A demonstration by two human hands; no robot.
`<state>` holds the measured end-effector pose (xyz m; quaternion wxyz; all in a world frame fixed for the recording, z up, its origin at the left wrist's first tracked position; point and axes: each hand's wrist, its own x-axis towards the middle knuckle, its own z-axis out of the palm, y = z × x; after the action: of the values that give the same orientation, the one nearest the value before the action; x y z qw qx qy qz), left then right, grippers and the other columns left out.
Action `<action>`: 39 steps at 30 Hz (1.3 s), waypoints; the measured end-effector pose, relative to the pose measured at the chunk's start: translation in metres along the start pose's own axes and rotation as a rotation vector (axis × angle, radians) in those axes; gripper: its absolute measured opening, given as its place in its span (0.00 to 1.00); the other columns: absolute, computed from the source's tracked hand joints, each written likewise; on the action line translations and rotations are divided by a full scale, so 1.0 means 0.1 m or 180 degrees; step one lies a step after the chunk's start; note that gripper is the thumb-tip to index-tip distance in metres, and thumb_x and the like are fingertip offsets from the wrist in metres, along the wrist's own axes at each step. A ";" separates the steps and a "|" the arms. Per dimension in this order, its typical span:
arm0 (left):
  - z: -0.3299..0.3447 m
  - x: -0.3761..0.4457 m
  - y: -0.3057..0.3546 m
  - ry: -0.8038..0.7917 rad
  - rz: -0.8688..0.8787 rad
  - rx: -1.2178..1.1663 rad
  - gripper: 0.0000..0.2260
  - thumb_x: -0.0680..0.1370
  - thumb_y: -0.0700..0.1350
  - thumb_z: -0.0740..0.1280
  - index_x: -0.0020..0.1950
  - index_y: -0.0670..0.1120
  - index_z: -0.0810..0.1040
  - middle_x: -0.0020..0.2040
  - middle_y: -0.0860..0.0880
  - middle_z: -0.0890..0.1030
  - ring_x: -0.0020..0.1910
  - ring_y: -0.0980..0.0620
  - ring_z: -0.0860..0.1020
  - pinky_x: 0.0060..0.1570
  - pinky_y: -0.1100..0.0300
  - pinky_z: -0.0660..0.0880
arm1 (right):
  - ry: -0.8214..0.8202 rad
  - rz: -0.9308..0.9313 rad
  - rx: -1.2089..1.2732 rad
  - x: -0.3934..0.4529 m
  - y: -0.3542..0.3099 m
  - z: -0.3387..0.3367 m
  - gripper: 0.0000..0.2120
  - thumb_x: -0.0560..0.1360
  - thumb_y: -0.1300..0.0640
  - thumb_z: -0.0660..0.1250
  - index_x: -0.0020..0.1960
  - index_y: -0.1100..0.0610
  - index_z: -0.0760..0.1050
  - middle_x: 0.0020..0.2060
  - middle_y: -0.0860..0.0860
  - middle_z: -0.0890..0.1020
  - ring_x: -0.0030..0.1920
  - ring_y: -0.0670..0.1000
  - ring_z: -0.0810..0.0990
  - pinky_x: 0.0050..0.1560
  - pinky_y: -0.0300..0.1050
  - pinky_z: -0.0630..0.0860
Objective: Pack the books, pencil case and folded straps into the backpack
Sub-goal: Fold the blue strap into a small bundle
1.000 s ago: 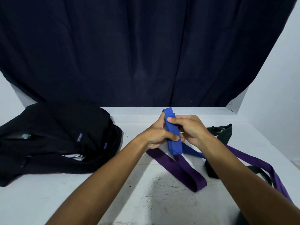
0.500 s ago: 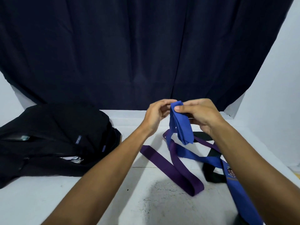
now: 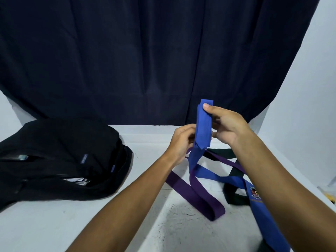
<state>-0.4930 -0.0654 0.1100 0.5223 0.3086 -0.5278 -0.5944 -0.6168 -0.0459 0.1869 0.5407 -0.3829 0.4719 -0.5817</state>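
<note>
Both grips pinching blue strap (image 3: pixel 203 124): right hand (image 3: pixel 229 124) up top, left hand (image 3: pixel 181 142) lower. Bundle raised since last look, tail unfolded; I judge backpack (image 3: pixel 60 157) waits.

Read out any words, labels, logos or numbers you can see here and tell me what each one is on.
No text here can be read for certain.
Small blue-grey tag on the black fabric backpack: light lettering, too blurred to read.
Second small blue tag lower on the backpack: no legible text.
Embroidered crest on the long blue fabric strap: a badge with a gold line of lettering under it, too small to read.
</note>
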 end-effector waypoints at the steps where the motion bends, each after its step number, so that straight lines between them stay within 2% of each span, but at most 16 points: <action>1: -0.02 0.00 -0.01 -0.0005 -0.0010 0.0033 0.15 0.81 0.37 0.55 0.61 0.33 0.77 0.56 0.32 0.80 0.55 0.32 0.79 0.57 0.44 0.76 | -0.0020 0.0080 0.0057 0.01 -0.01 -0.01 0.05 0.70 0.57 0.75 0.43 0.56 0.80 0.37 0.51 0.83 0.40 0.51 0.81 0.47 0.50 0.77; 4: -0.03 0.00 0.00 0.0063 -0.0241 -0.0134 0.19 0.80 0.44 0.60 0.64 0.33 0.75 0.60 0.31 0.78 0.60 0.28 0.76 0.65 0.39 0.70 | -0.0060 0.0210 0.0112 0.06 -0.04 -0.02 0.09 0.70 0.57 0.75 0.48 0.57 0.79 0.41 0.52 0.83 0.43 0.52 0.81 0.51 0.52 0.79; 6: -0.03 0.00 0.03 0.0097 -0.0441 -0.0287 0.24 0.79 0.51 0.62 0.66 0.33 0.73 0.61 0.30 0.77 0.62 0.28 0.74 0.67 0.40 0.68 | -0.0042 0.0170 0.0056 0.09 -0.04 -0.03 0.08 0.71 0.56 0.75 0.47 0.57 0.80 0.40 0.52 0.83 0.42 0.52 0.81 0.52 0.53 0.78; 9: 0.00 0.00 0.06 -0.0049 -0.0546 -0.0271 0.26 0.81 0.57 0.58 0.65 0.36 0.75 0.58 0.35 0.81 0.58 0.32 0.79 0.64 0.43 0.71 | 0.0022 0.0151 0.0023 0.12 -0.03 -0.03 0.07 0.71 0.57 0.75 0.46 0.57 0.80 0.41 0.52 0.83 0.43 0.52 0.82 0.53 0.55 0.78; 11: 0.04 -0.01 0.09 -0.0219 -0.0564 -0.0235 0.26 0.80 0.60 0.57 0.64 0.40 0.76 0.54 0.40 0.84 0.53 0.36 0.81 0.62 0.45 0.73 | 0.0077 0.0157 0.0024 0.13 -0.02 -0.04 0.07 0.71 0.57 0.75 0.46 0.57 0.80 0.41 0.53 0.83 0.43 0.53 0.82 0.48 0.54 0.81; 13: 0.08 0.00 0.11 -0.0336 -0.0551 -0.0100 0.23 0.80 0.58 0.59 0.65 0.42 0.76 0.52 0.42 0.84 0.47 0.39 0.83 0.55 0.50 0.78 | 0.0100 0.0147 -0.0013 0.14 0.01 -0.04 0.07 0.71 0.57 0.75 0.46 0.57 0.80 0.40 0.53 0.83 0.41 0.51 0.82 0.35 0.48 0.80; 15: 0.10 0.01 0.13 -0.0364 -0.0569 -0.0066 0.19 0.81 0.52 0.63 0.65 0.40 0.75 0.52 0.40 0.83 0.42 0.43 0.82 0.45 0.56 0.79 | 0.0115 0.0130 -0.0030 0.14 0.04 -0.04 0.06 0.70 0.57 0.75 0.45 0.57 0.80 0.38 0.52 0.83 0.40 0.51 0.81 0.30 0.43 0.76; 18: 0.11 0.01 0.12 -0.0398 -0.0672 -0.0154 0.14 0.80 0.46 0.63 0.59 0.37 0.77 0.45 0.40 0.83 0.38 0.45 0.81 0.42 0.57 0.79 | 0.0170 0.0094 -0.0044 0.14 0.08 -0.04 0.07 0.70 0.58 0.75 0.46 0.57 0.80 0.37 0.52 0.83 0.39 0.51 0.81 0.32 0.42 0.74; 22: 0.14 0.01 0.10 -0.0438 -0.0615 -0.0158 0.11 0.81 0.46 0.63 0.51 0.39 0.78 0.39 0.42 0.81 0.36 0.44 0.81 0.45 0.55 0.79 | 0.0254 -0.0036 -0.0027 0.13 0.11 -0.05 0.09 0.69 0.60 0.76 0.49 0.60 0.81 0.36 0.53 0.83 0.36 0.50 0.81 0.31 0.40 0.75; 25: 0.15 0.01 0.07 -0.0478 -0.0465 0.0069 0.05 0.79 0.42 0.66 0.49 0.40 0.77 0.37 0.44 0.81 0.33 0.48 0.79 0.38 0.59 0.78 | 0.0300 -0.0144 -0.0062 0.14 0.13 -0.04 0.09 0.70 0.61 0.75 0.48 0.61 0.82 0.37 0.53 0.83 0.36 0.50 0.81 0.35 0.42 0.78; 28: 0.16 0.02 0.02 -0.0476 -0.0352 0.0075 0.03 0.80 0.39 0.65 0.47 0.41 0.76 0.34 0.46 0.79 0.30 0.51 0.75 0.39 0.58 0.75 | 0.0314 -0.0176 -0.0160 0.15 0.14 -0.05 0.07 0.70 0.61 0.75 0.46 0.61 0.82 0.38 0.54 0.84 0.38 0.50 0.82 0.38 0.44 0.79; 31: 0.14 0.03 -0.01 -0.0392 -0.0274 0.0015 0.03 0.81 0.38 0.64 0.48 0.41 0.76 0.33 0.47 0.78 0.29 0.52 0.75 0.39 0.58 0.75 | 0.0235 -0.0316 -0.0339 0.13 0.14 -0.07 0.04 0.70 0.63 0.75 0.44 0.61 0.81 0.36 0.54 0.83 0.36 0.50 0.82 0.37 0.42 0.78; 34: 0.10 0.04 -0.01 -0.0351 -0.0213 -0.0016 0.03 0.81 0.38 0.63 0.50 0.40 0.76 0.34 0.46 0.78 0.30 0.52 0.75 0.38 0.59 0.76 | 0.0316 -0.0598 -0.0298 0.12 0.16 -0.11 0.07 0.70 0.63 0.75 0.45 0.61 0.79 0.35 0.54 0.83 0.34 0.50 0.82 0.37 0.42 0.79; 36: 0.09 0.04 -0.01 -0.0387 -0.0163 0.0022 0.03 0.81 0.38 0.63 0.49 0.41 0.76 0.34 0.46 0.78 0.30 0.52 0.74 0.38 0.59 0.76 | 0.0213 -0.0497 -0.0291 0.11 0.19 -0.14 0.10 0.70 0.59 0.75 0.47 0.61 0.78 0.36 0.53 0.83 0.35 0.51 0.81 0.35 0.41 0.79; 39: 0.10 0.05 -0.01 -0.0539 -0.0084 0.0165 0.04 0.81 0.37 0.62 0.47 0.40 0.75 0.34 0.46 0.77 0.30 0.52 0.74 0.38 0.60 0.75 | -0.0132 0.0055 -0.0451 0.07 0.24 -0.15 0.15 0.71 0.52 0.75 0.48 0.63 0.81 0.40 0.58 0.83 0.35 0.56 0.77 0.29 0.44 0.77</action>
<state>-0.5032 -0.0669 0.1127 0.4598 0.2776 -0.5812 -0.6114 -0.6257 -0.0501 0.1593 0.5269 -0.4280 0.5039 -0.5341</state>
